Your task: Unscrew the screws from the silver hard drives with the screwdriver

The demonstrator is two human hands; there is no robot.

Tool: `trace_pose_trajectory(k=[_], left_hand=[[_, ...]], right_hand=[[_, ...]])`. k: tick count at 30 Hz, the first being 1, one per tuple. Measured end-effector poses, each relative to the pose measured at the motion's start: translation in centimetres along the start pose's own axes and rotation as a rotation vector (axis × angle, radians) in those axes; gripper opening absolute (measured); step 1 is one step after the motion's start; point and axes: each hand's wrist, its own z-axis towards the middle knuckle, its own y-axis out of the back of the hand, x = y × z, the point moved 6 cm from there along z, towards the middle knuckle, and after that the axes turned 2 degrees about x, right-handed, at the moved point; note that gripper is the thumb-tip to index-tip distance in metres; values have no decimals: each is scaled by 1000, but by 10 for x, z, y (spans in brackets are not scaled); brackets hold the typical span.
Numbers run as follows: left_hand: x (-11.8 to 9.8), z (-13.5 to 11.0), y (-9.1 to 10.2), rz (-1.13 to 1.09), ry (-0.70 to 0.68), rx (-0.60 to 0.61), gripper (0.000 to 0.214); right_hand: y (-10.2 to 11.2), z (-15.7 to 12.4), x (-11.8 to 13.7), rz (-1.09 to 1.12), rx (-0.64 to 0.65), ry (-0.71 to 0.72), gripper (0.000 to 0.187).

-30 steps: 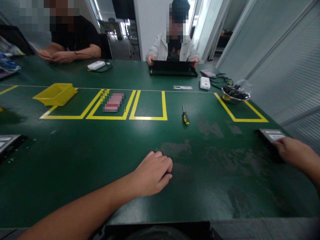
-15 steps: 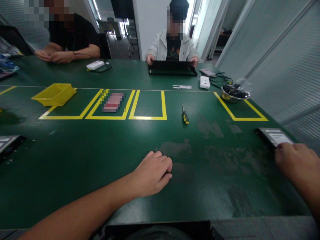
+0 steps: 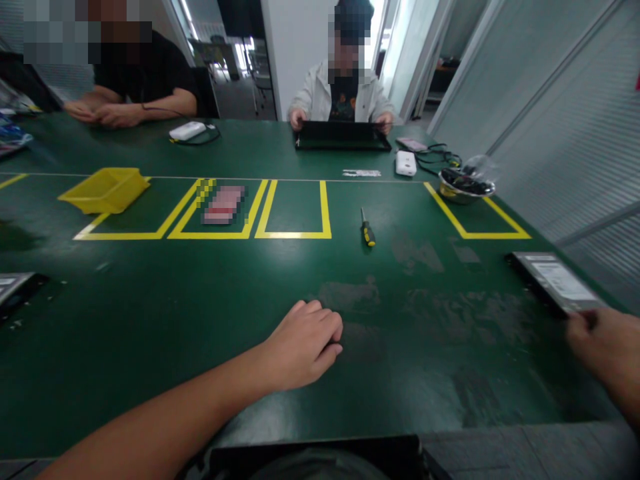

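My left hand rests on the green table, its fingers curled in with nothing visible in them. At the right edge of the table, my right hand has its thumb and fingers closed at the near end of a hard drive. That drive lies flat, with a white label facing up and dark sides; the fingertips are partly hidden. A second hard drive is cut off by the left edge of the view. Beyond my left hand lies a yellow and black screwdriver.
A yellow bin and a pink, partly blurred item lie by yellow tape frames. A metal bowl holds dark items at right. Across the table, one person holds a black tray; another sits at left beside a white device.
My right hand has shifted toward me along the hard drive, uncovering more of its label. My left hand stays put. The whole view has shifted slightly.
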Motion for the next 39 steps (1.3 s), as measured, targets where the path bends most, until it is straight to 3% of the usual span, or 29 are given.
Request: trace_pose_trajectory(k=[3,6,10,12,17,25,29,34,39], left_hand=[[0,0,0,-9,1,-2,12],[1,0,0,-10,0,-6,12],[1,0,0,-4,0,-10,12],[1,0,0,-3,-1,-11,11],[1,-1,0,-9,-3,-4,10],[0,-1,0,-1,-2,2,10],[1,-1,0,-3,0,5,11],[1,-1,0,-6,-6,2,10],[0,-1,1,-6,-4,4,10]], right_hand=[[3,8,-2,-21,54,-7,43],[10,14,6,28,95,107,35],[29,13,20,104,-14,321,23],[32,12,22,140,-14,346,19],[25,16,18,166,123,267,20],[13,21,5,172,105,236,29],[7,20,-2,151,99,109,34],[7,18,2,80,121,8,37],[11,17,9,52,147,3,39]])
